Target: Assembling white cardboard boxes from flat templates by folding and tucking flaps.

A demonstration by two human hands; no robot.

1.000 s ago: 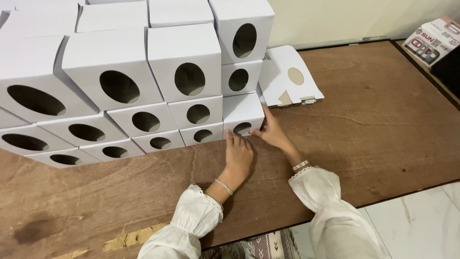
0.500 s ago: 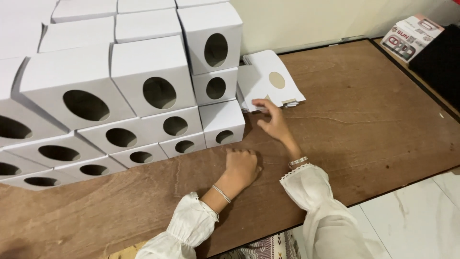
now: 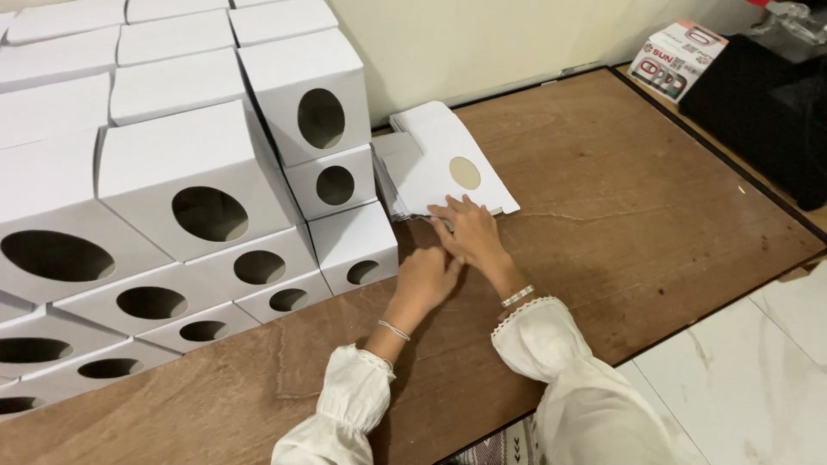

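My right hand (image 3: 472, 232) rests with its fingers spread on the near edge of a stack of flat white box blanks (image 3: 439, 164), the top one with an oval cut-out. My left hand (image 3: 425, 281) lies just beside it on the wooden table (image 3: 620, 215), fingers curled, touching the right hand; I cannot see anything inside it. To the left stands a wall of folded white boxes with oval holes (image 3: 198, 207); the nearest small box (image 3: 355, 248) is a short way from my left hand.
A printed carton (image 3: 676, 58) sits at the table's far right corner beside a black object (image 3: 767, 103). The table's right edge borders a pale tiled floor (image 3: 749, 379). A cream wall runs behind the table.
Both hands left the lowest box of the stack and moved right to the flat blanks. The view shifted, so the box wall looks larger and further left.
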